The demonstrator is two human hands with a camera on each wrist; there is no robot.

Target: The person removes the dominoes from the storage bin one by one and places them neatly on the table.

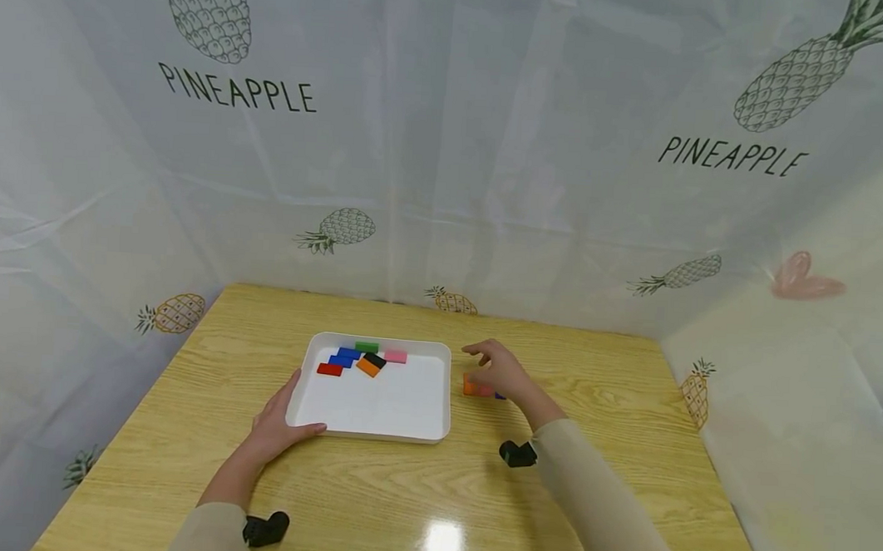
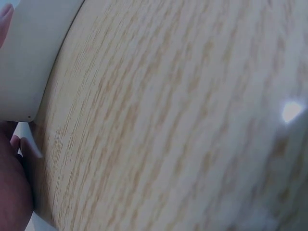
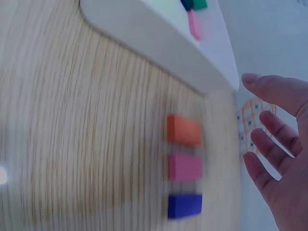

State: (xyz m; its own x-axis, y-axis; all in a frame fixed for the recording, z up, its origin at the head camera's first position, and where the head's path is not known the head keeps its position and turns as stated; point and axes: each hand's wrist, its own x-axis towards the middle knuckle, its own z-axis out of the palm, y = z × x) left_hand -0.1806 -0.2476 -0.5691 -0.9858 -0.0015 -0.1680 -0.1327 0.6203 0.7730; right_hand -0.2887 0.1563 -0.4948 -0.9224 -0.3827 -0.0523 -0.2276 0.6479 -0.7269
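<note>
The left hand grips the white tray at its near left corner; the right hand, fingers loosely parted, seems to hover above three blocks just right of the tray.

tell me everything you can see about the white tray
The white tray is a shallow, smooth rectangle, plastic-looking, with rounded corners and low walls. It lies flat on the wooden table, open side up. Seven small blocks lie toward its far side, mostly left: two blue, one each of red, green, black, orange and pink. The left hand touches its near left corner, thumb along the near edge. The right hand does not touch it.
</note>
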